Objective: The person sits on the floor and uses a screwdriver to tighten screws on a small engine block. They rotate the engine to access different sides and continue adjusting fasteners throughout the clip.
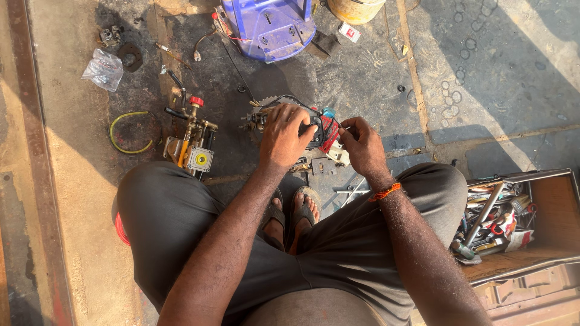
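Fingers of both hands meet on a small engine assembly [302,130] that sits on the concrete floor [471,90] just ahead of the person's sandalled feet, its long axis running roughly left to right across the view. The left hand [284,136] lies over the top of it from the left, fingers curled down and closed around its dark body, so it has the firmer hold. The right hand [361,145] comes in from the right, fingers pinched nearly shut on a small red and white part [331,140] at the assembly's right end (what exactly is nipped between the tips cannot be made out). A brass pump [192,145] stands well to the left, a wooden toolbox [556,211] to the right.
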Tool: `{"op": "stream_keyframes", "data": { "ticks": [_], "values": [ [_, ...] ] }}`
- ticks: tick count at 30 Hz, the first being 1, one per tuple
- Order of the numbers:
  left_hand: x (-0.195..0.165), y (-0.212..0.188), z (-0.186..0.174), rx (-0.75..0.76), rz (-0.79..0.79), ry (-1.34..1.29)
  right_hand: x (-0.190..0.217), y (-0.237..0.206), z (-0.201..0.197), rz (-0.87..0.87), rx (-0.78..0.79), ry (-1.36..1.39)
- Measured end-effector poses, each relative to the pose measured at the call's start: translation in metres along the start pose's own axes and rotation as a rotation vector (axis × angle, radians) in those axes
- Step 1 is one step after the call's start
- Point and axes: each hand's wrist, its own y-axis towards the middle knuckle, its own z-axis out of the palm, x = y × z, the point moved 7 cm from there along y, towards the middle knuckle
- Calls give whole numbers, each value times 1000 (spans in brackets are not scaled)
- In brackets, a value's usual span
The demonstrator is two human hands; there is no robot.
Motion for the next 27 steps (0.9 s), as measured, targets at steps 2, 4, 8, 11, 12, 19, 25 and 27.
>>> {"op": "stream_keyframes", "data": {
  "ticks": [2,4,8,11,12,19,25,27],
  "values": [
    [-2,1,-2,-13,14,-7,0,1,0,8,0,3],
    [-8,0,-6,-68,99,-4,0,1,0,18,-1,-5],
    [-7,0,-3,-56,89,67,1,2,-1,2,-5,0],
    [-6,2,-4,-49,80,33,3,2,-1,-8,-3,0],
    [-5,2,-4,-41,68,26,3,1,-1,-4,-3,2],
    [-16,1,-9,-66,89,25,3,1,-2,-11,-4,30],
    [-11,0,-6,-15,19,50,-5,7,-5,-6,-10,25],
    [-12,-4,-3,10,21,31,-8,9,-7,4,-10,1]
  ]
}}
